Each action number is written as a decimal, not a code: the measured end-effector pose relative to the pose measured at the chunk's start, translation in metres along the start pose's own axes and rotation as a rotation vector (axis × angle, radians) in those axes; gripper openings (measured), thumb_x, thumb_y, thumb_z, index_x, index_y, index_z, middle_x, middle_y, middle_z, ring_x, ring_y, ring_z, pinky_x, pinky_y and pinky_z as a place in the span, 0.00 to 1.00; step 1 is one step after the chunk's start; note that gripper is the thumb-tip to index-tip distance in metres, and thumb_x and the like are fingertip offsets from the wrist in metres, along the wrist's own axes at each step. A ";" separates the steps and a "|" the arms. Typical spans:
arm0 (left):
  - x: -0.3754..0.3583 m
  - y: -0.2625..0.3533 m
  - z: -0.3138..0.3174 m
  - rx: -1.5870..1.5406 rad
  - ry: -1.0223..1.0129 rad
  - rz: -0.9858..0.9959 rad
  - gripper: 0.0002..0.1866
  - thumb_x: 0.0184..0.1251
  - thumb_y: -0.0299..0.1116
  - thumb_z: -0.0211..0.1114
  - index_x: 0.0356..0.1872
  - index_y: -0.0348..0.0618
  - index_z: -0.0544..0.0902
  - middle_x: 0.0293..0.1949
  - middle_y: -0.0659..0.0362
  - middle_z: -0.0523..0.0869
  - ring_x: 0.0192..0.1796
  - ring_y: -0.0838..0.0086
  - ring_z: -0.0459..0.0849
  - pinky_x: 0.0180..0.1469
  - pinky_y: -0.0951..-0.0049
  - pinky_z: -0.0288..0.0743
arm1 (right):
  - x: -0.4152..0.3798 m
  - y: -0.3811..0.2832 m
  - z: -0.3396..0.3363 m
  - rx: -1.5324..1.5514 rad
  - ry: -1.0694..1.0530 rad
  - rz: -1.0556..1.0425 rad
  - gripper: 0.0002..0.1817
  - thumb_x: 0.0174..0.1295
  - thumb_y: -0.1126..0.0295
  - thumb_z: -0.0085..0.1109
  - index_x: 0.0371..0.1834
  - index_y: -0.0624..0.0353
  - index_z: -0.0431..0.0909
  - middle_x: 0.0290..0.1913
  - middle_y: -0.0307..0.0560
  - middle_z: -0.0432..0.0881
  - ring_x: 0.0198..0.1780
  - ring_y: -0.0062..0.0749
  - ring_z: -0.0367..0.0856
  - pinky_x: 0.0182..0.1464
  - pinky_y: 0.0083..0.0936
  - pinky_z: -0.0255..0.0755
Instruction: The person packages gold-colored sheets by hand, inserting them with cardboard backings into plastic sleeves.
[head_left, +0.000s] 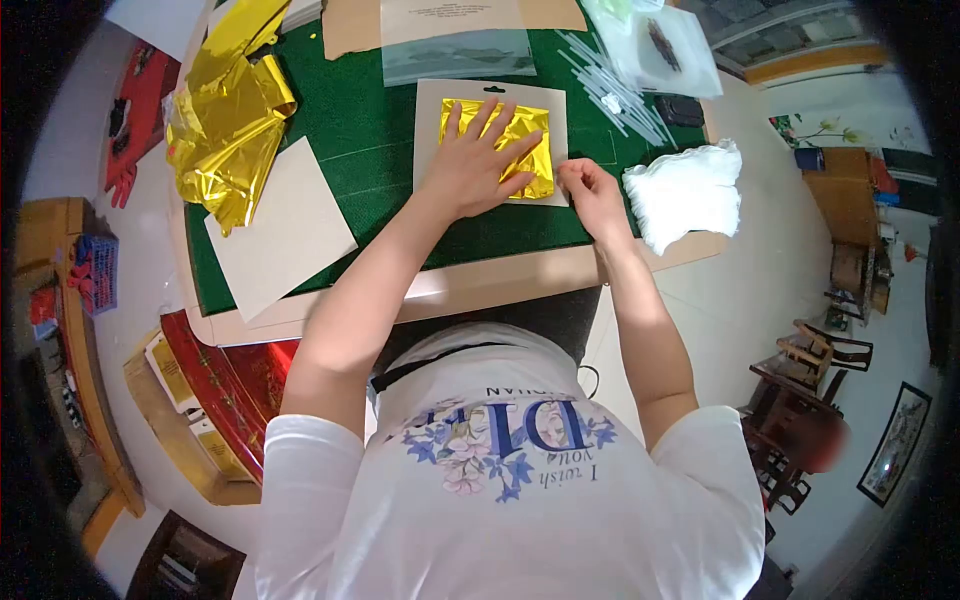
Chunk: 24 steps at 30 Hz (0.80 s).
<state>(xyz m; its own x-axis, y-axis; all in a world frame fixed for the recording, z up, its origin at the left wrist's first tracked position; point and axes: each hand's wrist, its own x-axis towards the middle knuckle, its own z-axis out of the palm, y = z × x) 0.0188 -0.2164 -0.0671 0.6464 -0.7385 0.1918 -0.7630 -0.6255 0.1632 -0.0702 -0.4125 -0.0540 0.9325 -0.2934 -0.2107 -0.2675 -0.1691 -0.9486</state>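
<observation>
My left hand (475,168) lies flat with its fingers spread over a square of shiny gold foil (541,160). Under the foil is a beige card (429,112) with a hanging slot near its top edge. At the card's right edge, my right hand (597,200) is closed, thumb and index finger pinched together. Whether those fingertips grip the card's edge or something small is hidden. A second plain beige card (280,235) lies turned at an angle to the left of my left forearm.
Crumpled gold foil sheets (235,125) are heaped at the left. Beyond the card lies a clear plastic bag (458,62). Thin clear strips (620,95), a black object (680,110) and a white cloth-like bundle (685,195) are on the right. Green matting (350,125) covers the table.
</observation>
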 end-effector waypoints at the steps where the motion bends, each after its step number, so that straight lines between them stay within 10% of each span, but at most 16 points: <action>1: 0.000 0.000 0.001 -0.002 -0.002 0.000 0.32 0.70 0.66 0.43 0.73 0.74 0.63 0.77 0.55 0.54 0.80 0.58 0.47 0.76 0.38 0.34 | 0.000 -0.002 0.001 -0.008 -0.028 0.020 0.06 0.65 0.71 0.60 0.40 0.63 0.81 0.30 0.33 0.80 0.33 0.13 0.73 0.37 0.15 0.67; 24: 0.000 0.002 -0.001 0.001 -0.012 -0.024 0.30 0.72 0.62 0.45 0.74 0.76 0.61 0.77 0.55 0.56 0.79 0.57 0.48 0.75 0.36 0.39 | -0.002 -0.015 0.000 -0.105 -0.130 0.072 0.06 0.62 0.72 0.65 0.35 0.64 0.83 0.31 0.34 0.82 0.34 0.13 0.74 0.39 0.16 0.68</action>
<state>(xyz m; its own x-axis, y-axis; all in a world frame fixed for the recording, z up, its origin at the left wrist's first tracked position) 0.0178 -0.2172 -0.0657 0.6641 -0.7265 0.1763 -0.7476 -0.6431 0.1661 -0.0679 -0.4100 -0.0397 0.9318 -0.1854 -0.3119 -0.3519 -0.2517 -0.9016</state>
